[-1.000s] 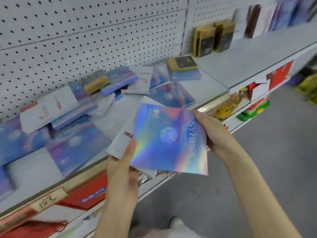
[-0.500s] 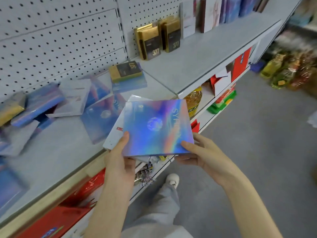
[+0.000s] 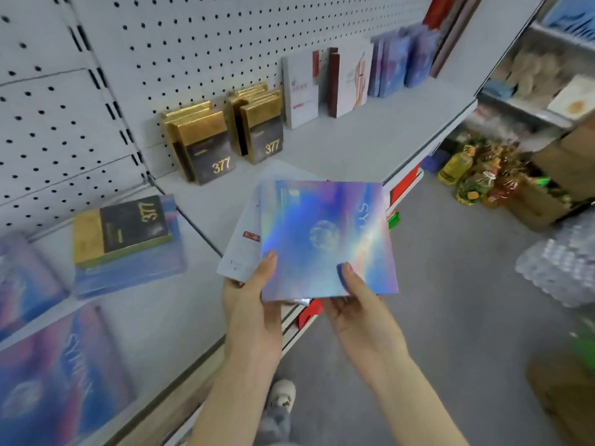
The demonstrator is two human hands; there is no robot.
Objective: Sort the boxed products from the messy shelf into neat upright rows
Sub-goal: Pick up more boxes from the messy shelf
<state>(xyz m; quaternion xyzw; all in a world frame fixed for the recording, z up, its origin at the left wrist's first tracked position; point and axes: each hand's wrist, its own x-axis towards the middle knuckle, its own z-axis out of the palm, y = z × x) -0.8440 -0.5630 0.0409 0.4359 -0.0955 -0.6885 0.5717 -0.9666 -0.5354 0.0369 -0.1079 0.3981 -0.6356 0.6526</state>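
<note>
Your left hand (image 3: 251, 304) and right hand (image 3: 360, 310) pinch the flat iridescent cardboard box (image 3: 325, 239) over a white box (image 3: 240, 249); upright gold-and-black boxes (image 3: 206, 146) stand at 11 o'clock, toppled blue boxes (image 3: 128, 268) remain at 9

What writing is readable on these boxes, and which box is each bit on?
"377": left upright gold box.
"377": right upright gold box.
"377": flat gold box.
"SY", the rest lost in glare: held holographic box.
Large lettering, too blurred to read: lower-left holographic box.
Red label, too small to read: white box under the held one.
Print too small to read: upright white boxes.
</note>
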